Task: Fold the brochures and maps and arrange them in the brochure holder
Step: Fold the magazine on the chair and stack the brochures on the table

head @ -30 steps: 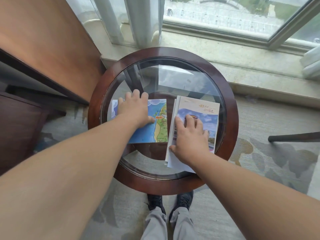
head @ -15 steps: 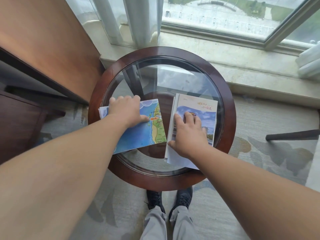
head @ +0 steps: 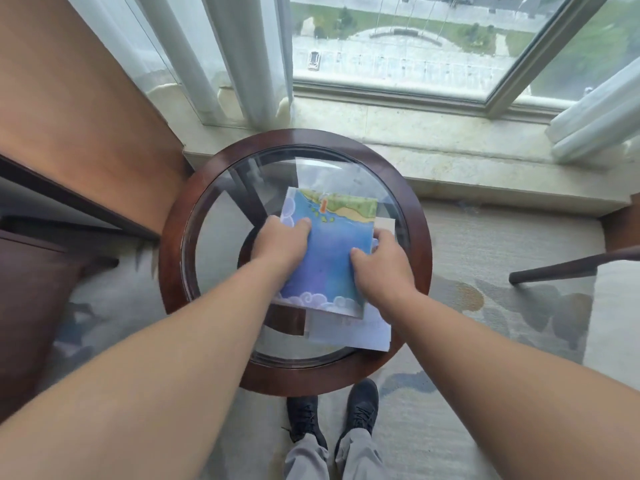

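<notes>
The map [head: 329, 251], a folded sheet printed with blue sea and a green coast, sits at the centre of the frame, held over the round glass-topped table [head: 173, 258]. At the far left a wooden cabinet [head: 79, 109] fills the upper corner, with pale curtains [head: 242, 57] hanging just to its right. Moving in, the left hand [head: 280, 245] grips the map's left edge, thumb on the printed face and fingers curled beneath. The right hand [head: 381, 263] pinches the right edge the same way, thumb on top. Under the map, and poking out at its lower right, lies the pale brochure stack [head: 349, 332], flat on the glass; whether the map is touching it I cannot tell. Farther right, a dark chair leg [head: 568, 266] crosses the carpet.

To my eye the folding looks largely done, since the map is already compact, and it seems about to be gathered with the stack. No brochure holder shows anywhere in view, so the arranging looks entirely still to do.
</notes>
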